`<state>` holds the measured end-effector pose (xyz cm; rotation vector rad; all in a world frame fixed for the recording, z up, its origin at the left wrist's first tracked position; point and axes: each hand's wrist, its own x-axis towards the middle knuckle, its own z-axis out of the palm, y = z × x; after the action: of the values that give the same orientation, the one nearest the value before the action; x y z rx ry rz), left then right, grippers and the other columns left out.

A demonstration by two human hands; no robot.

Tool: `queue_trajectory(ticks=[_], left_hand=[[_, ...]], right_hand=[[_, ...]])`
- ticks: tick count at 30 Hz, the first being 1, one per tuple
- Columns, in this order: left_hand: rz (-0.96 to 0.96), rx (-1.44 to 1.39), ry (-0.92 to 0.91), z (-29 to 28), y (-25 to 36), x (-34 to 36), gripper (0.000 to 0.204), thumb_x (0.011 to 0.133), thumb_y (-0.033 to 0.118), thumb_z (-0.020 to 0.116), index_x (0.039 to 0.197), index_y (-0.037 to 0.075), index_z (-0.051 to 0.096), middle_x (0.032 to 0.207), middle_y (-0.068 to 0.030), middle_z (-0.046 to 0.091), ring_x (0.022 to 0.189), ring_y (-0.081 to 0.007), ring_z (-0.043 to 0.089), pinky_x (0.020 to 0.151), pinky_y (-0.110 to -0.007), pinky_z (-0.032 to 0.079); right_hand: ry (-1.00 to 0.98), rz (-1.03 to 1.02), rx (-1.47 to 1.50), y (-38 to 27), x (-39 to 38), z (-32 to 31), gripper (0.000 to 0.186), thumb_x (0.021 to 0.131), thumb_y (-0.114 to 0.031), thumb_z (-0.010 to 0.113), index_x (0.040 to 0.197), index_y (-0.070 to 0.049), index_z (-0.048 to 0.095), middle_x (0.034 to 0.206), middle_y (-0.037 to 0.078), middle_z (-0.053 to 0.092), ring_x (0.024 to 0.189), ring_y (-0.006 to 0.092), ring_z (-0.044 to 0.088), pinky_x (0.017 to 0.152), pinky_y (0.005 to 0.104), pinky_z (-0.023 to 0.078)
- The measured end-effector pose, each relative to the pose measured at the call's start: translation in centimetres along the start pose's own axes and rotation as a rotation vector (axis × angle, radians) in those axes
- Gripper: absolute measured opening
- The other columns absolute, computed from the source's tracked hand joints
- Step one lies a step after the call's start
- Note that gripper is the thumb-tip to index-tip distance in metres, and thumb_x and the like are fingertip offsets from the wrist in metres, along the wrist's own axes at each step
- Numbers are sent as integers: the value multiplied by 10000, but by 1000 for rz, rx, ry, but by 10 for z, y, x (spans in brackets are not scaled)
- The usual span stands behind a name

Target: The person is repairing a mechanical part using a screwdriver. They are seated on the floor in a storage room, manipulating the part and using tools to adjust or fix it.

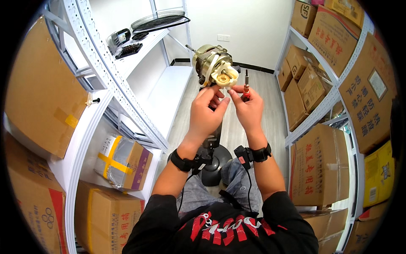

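A metal fan motor (210, 59) with a cream plastic gear housing (226, 80) sits on top of a black stand, straight in front of me. My left hand (206, 109) is curled just under the housing, thumb and fingers close together. What they grip, if anything, I cannot make out. In my right hand (250, 109) is a screwdriver (246, 88) with a red handle, its shaft pointing up. The thumb and fingertips of that hand come close to the lower edge of the housing. Between my knees stands the round black fan base (215, 163).
On the left shelf (146, 46) lie a black fan grille (158, 22), a grey-and-black housing (119, 39) and a black tray of small parts (129, 50). Cardboard boxes (319, 165) fill racks on both sides. A small white part with a black knob (94, 100) rests on the near-left shelf.
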<state>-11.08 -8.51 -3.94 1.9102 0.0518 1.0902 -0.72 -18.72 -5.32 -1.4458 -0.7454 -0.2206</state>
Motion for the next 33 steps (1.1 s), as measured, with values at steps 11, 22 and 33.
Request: queue_trajectory(ticks=[11, 22, 33], left_hand=[[-26, -77, 114, -26, -7, 0, 152, 885, 51, 738, 1007, -35, 708, 878, -35, 673, 763, -90, 640, 702, -236, 512], [123, -26, 201, -26, -24, 4, 125, 909, 47, 681, 1018, -14, 697, 878, -114, 679, 781, -226, 676, 711, -319, 522], [171, -23, 196, -34, -37, 7, 104, 978, 71, 594, 1053, 2, 617, 911, -111, 650, 818, -233, 661, 741, -323, 524]], right_hand=[[24, -14, -47, -19, -23, 21, 134, 858, -106, 760, 934, -4, 717, 701, 49, 627, 583, 86, 515, 528, 264, 416], [44, -179, -186, -23, -28, 37, 114, 844, -98, 761, 898, -12, 710, 754, 134, 668, 644, 279, 630, 595, 358, 489], [94, -338, -205, -21, -33, 57, 105, 839, -70, 763, 900, -3, 708, 771, 134, 679, 641, 273, 630, 598, 342, 494]])
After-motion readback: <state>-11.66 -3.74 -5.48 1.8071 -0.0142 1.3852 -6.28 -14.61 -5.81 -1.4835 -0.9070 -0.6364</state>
